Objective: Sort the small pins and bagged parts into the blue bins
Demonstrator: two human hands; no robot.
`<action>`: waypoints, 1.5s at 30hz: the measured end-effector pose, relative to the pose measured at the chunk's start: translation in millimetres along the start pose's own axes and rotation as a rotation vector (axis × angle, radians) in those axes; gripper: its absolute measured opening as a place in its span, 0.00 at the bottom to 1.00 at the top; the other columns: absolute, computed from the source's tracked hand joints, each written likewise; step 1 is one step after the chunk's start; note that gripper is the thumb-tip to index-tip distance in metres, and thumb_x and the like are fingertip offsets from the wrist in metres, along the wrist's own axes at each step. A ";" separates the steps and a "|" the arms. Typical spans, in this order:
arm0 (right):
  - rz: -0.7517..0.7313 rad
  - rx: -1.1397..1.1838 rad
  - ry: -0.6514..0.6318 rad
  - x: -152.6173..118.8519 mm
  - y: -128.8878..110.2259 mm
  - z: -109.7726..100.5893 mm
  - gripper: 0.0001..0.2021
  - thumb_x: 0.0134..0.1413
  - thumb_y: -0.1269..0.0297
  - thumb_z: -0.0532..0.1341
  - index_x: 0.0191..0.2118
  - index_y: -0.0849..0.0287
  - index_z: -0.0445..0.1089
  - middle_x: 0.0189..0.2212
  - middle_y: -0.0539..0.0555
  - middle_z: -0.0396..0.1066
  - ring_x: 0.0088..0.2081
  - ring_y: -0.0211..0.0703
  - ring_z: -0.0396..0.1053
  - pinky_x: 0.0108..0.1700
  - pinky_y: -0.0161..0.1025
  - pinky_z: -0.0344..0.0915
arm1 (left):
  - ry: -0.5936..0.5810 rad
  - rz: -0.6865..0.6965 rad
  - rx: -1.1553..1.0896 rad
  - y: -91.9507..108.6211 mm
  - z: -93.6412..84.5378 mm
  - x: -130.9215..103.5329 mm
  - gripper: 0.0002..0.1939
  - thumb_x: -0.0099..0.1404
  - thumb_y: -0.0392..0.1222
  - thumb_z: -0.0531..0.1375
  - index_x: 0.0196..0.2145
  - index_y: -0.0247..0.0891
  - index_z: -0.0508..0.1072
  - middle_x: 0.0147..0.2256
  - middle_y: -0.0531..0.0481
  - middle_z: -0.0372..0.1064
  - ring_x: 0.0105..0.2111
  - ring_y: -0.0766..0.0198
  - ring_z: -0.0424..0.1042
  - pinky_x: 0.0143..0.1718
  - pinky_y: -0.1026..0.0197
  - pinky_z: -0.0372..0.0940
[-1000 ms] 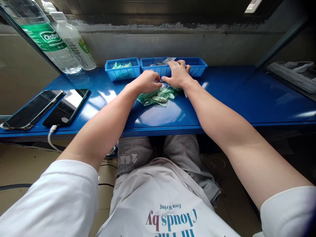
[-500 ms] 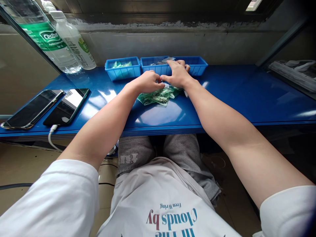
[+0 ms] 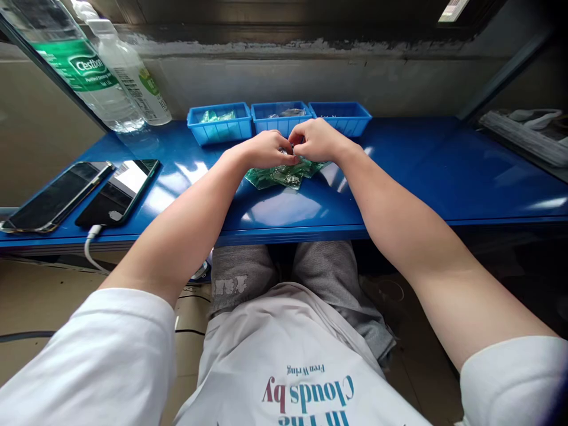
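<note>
Green plastic packets [image 3: 284, 176] lie in a loose pile on the blue table [image 3: 426, 171]. My left hand [image 3: 270, 149] is over the pile, its fingers closed in a pinch; what they hold is too small to make out. Against its fingertips, my right hand [image 3: 317, 141] is closed too, on something small that I cannot make out. Behind them stand three blue bins in a row. The left bin [image 3: 222, 131] holds green packets, the middle bin [image 3: 278, 124] clear plastic pieces, and the right bin [image 3: 350, 125] small items, mostly hidden.
Two phones, one black [image 3: 57, 198] and one with a white cable [image 3: 119, 192], lie at the left. Two plastic bottles, one large [image 3: 95, 83] and one smaller [image 3: 137, 83], stand at the back left. A white bundle [image 3: 523, 136] is at the far right.
My right hand has come down from the middle and right bins to the fingertips of my left hand, and its fingers have closed. My left hand has barely moved.
</note>
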State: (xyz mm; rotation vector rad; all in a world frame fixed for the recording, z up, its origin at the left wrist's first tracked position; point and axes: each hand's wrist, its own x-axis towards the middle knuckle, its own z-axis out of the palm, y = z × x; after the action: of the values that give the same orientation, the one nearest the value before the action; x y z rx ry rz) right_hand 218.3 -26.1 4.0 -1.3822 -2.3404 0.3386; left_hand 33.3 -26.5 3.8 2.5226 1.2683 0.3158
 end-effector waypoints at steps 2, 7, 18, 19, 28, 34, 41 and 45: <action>0.002 -0.031 -0.049 -1.9 -2.6 -0.7 0.12 0.53 0.65 0.66 0.42 0.59 0.83 0.40 0.57 0.82 0.44 0.55 0.79 0.49 0.47 0.75 | -0.012 0.014 -0.021 0.0 -0.6 0.8 0.21 0.60 0.57 0.63 0.42 0.39 0.84 0.47 0.44 0.75 0.48 0.48 0.74 0.49 0.54 0.66; -0.019 0.005 -0.008 -4.4 -7.0 -4.1 0.10 0.56 0.65 0.65 0.41 0.57 0.83 0.41 0.57 0.82 0.45 0.54 0.79 0.47 0.46 0.75 | 0.032 0.021 -0.096 -3.5 -0.9 3.9 0.19 0.57 0.53 0.66 0.39 0.37 0.83 0.43 0.45 0.75 0.47 0.49 0.73 0.50 0.52 0.66; 0.113 0.531 -0.027 -2.8 -7.3 -9.2 0.12 0.56 0.60 0.73 0.28 0.54 0.70 0.27 0.53 0.76 0.30 0.47 0.77 0.30 0.42 0.72 | 0.309 -0.077 -0.528 -7.8 1.2 9.5 0.06 0.59 0.35 0.68 0.34 0.37 0.74 0.31 0.49 0.71 0.38 0.57 0.74 0.42 0.54 0.68; 0.111 0.541 -0.011 -2.9 -6.6 -9.1 0.14 0.55 0.59 0.74 0.28 0.54 0.69 0.26 0.53 0.75 0.30 0.48 0.77 0.31 0.43 0.73 | 0.330 -0.095 -0.561 -6.8 1.2 9.7 0.06 0.60 0.35 0.68 0.34 0.37 0.73 0.31 0.49 0.71 0.38 0.57 0.75 0.42 0.54 0.68; 0.077 0.595 0.140 -2.3 -5.0 -7.6 0.15 0.52 0.66 0.76 0.24 0.54 0.70 0.20 0.48 0.70 0.27 0.43 0.73 0.29 0.40 0.73 | 0.303 -0.091 -0.852 -1.8 -3.1 4.1 0.08 0.63 0.40 0.69 0.31 0.40 0.73 0.28 0.50 0.74 0.36 0.58 0.75 0.41 0.53 0.70; 0.092 0.655 0.192 0.4 -9.9 -4.5 0.18 0.52 0.69 0.77 0.22 0.55 0.67 0.16 0.45 0.66 0.20 0.37 0.67 0.20 0.35 0.64 | 0.377 -0.066 -0.818 -5.4 0.9 10.1 0.10 0.65 0.34 0.68 0.28 0.37 0.71 0.25 0.51 0.70 0.27 0.65 0.72 0.34 0.59 0.69; 0.126 0.716 0.285 0.7 -15.9 -0.5 0.13 0.58 0.75 0.71 0.28 0.55 0.70 0.23 0.45 0.74 0.20 0.34 0.68 0.20 0.33 0.63 | 0.494 -0.101 -0.800 -7.7 -1.1 13.6 0.14 0.68 0.28 0.62 0.27 0.38 0.67 0.23 0.54 0.66 0.24 0.68 0.68 0.33 0.61 0.67; 0.123 0.658 0.343 2.9 -13.4 1.8 0.13 0.60 0.77 0.66 0.28 0.55 0.69 0.24 0.46 0.74 0.21 0.34 0.68 0.23 0.34 0.67 | 0.490 -0.109 -0.788 -7.1 -3.0 9.6 0.09 0.66 0.35 0.65 0.28 0.38 0.71 0.26 0.52 0.70 0.27 0.65 0.70 0.34 0.58 0.68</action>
State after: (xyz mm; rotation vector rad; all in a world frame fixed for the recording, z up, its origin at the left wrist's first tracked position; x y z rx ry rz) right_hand 205.7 -30.0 8.4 -1.1386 -1.6524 0.7586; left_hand 32.6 -14.3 4.6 1.7404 1.1138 1.1939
